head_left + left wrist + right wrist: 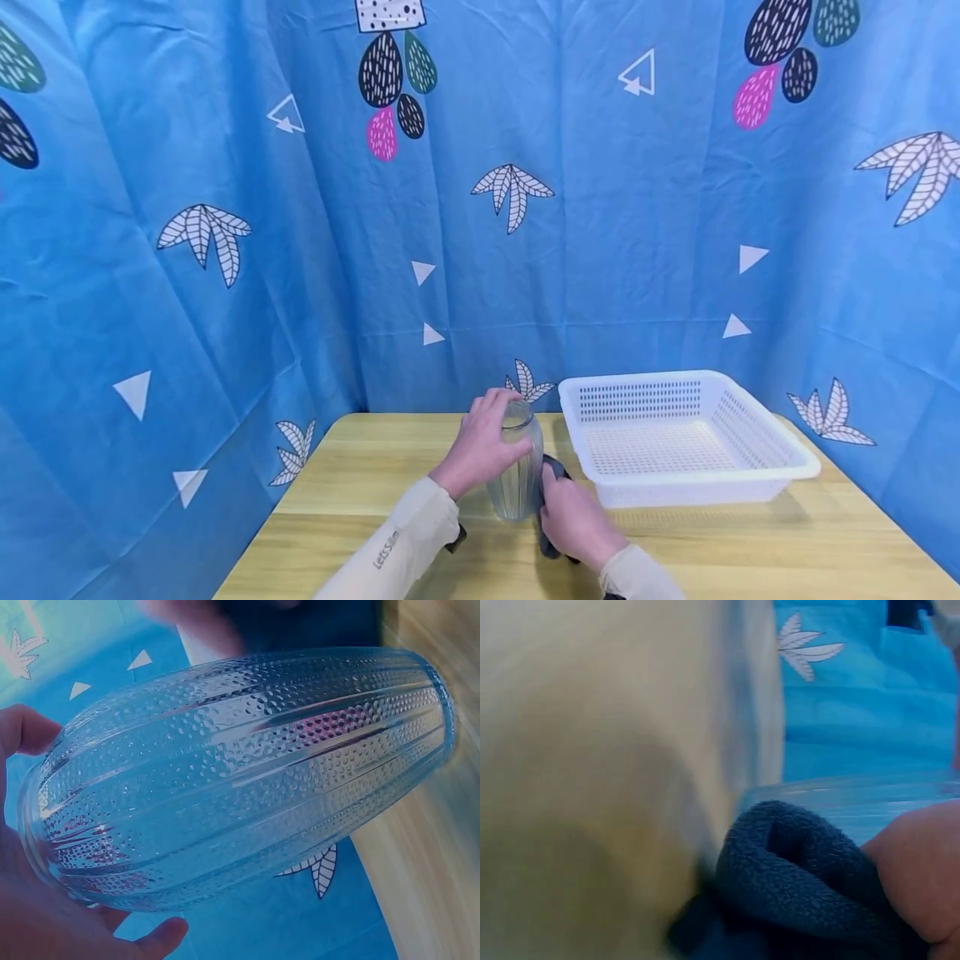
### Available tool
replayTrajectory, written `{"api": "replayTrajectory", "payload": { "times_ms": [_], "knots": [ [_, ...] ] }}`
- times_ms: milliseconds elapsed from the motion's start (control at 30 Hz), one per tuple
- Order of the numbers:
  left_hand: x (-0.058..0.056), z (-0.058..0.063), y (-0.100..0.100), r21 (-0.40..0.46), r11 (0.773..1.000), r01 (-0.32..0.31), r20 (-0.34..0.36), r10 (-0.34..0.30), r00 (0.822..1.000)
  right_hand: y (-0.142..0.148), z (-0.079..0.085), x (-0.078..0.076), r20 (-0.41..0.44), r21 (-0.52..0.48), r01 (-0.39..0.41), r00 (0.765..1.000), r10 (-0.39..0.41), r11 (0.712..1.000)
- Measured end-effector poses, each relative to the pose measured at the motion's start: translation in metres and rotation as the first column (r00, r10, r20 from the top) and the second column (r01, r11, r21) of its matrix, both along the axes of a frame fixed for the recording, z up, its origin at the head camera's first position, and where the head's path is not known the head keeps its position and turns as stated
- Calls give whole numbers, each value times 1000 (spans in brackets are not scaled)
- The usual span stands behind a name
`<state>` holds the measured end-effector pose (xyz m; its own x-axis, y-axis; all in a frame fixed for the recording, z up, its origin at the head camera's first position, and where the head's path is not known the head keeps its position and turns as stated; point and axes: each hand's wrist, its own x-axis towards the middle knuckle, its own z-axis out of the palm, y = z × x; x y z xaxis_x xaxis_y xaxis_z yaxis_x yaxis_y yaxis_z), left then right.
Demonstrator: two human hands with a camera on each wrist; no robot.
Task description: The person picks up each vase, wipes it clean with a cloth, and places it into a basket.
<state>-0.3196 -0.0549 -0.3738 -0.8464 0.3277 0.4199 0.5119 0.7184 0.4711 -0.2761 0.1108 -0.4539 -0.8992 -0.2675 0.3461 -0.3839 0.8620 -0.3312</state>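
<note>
A clear glass vase (515,493) with vertical ribs stands near the middle of the wooden table. At its mouth, my left hand (483,446) grips the rim, fingers over the top and thumb along the near side. The left wrist view shows dimpled texture between the ribs of the vase (225,780). My right hand (577,518) holds a dark grey cloth (548,543) at the vase's right side. Seen from the right wrist, the fluffy cloth (795,877) is bunched and folded beside the glass, with part of the right hand (922,862) behind it.
To the right stands a white perforated plastic basket (693,492), close to my right hand. Blue patterned curtain (480,275) hangs behind and along both sides of the wooden table (375,475).
</note>
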Motion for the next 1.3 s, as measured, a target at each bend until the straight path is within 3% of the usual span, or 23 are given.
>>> {"api": "replayTrajectory", "payload": {
  "times_ms": [200, 400, 700, 867, 1033, 1133, 1300],
  "knots": [
    [1, -1, 0, -22, 1000, -14, -20, 14, 1000, 4, -8, 1, 53, -19, -10, 999, 11, 1000],
    [1, -1, -1, -15, 1000, -27, -18, 27, 999, 6, 4, 9, 67, -76, 12, 998, -7, 997],
    [0, 3, -3, -22, 999, -31, -27, 31, 999, 7, 40, 21, -132, -113, 60, 988, -74, 992],
    [0, 6, -3, -9, 1000, -13, -19, 12, 1000, 8, 56, 19, -322, -127, 44, 943, -83, 991],
    [1, 5, -1, -14, 1000, -4, 0, 4, 1000, 4, 61, 11, -414, -141, 37, 905, -93, 989],
    [2, 4, 0, -20, 1000, -2, -8, 2, 1000, 1, 60, 5, -399, -121, 53, 912, -97, 991],
    [1, 3, -1, -18, 1000, 0, -16, 0, 1000, -1, 50, 1, -257, -70, 77, 962, -92, 995]
  ]
}}
